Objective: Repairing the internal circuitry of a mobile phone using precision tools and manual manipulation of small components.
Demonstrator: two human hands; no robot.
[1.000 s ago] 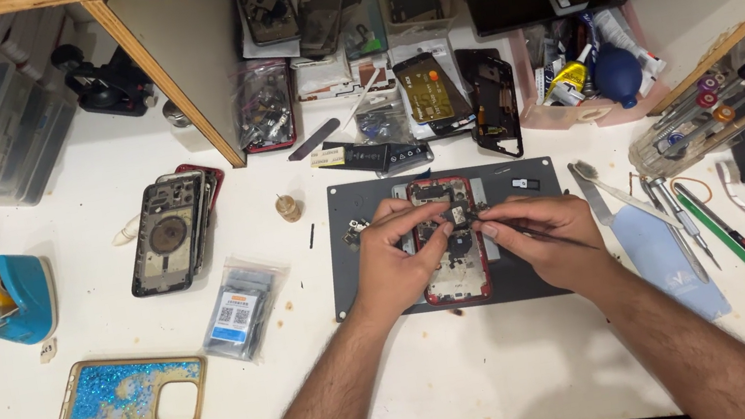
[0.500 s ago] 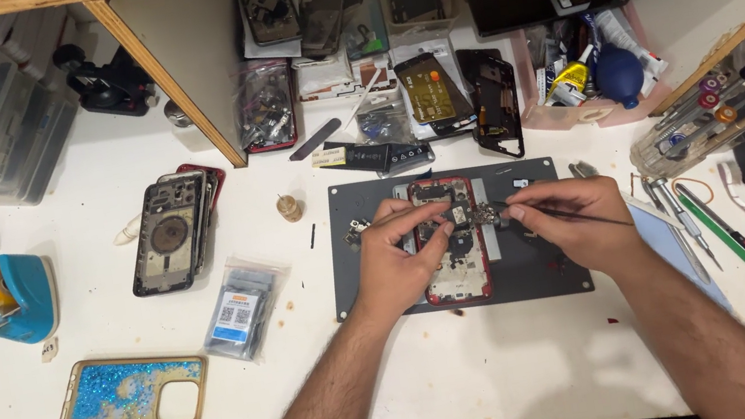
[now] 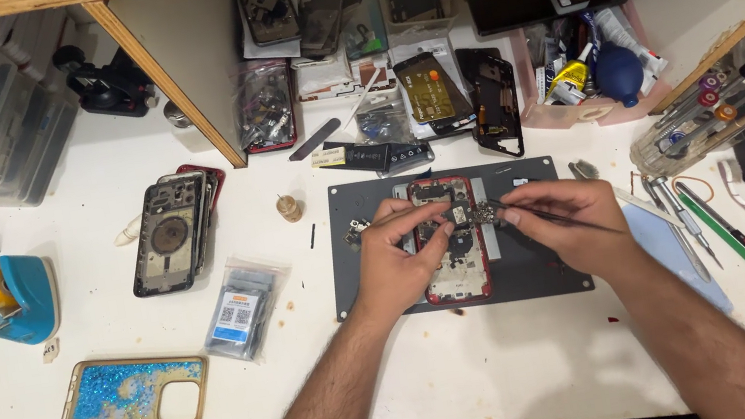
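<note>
**A:** Two hands, both busy over the opened red phone (image 3: 450, 245) on the dark work mat (image 3: 374, 284). Compared with a second ago, the right hand (image 3: 567, 230) now has a thin dark tool (image 3: 561, 215) in it — back then both hands were bunched close over the phone with no tool I could make out. By half a second ago the tool is already there, tip aimed left.

**B:** So what's the left doing?

**A:** The left hand (image 3: 398, 260) is closed in a pinch, thumb and forefinger on a small metal part (image 3: 476, 214) held just above the upper right edge of the phone. The right is closed around the tool like a pen, with its tip right at that same part. The hands are a bit further apart than before, and the phone itself hasn't shifted on the mat.

**B:** Meaning?

**A:** My read — it's gone from bare-finger handling to fine tool work on that little part. Can't tell whether the part is free of the phone or attached by a ribbon; too small to see. The screwdrivers (image 3: 694, 223) at the right lie untouched.
</note>
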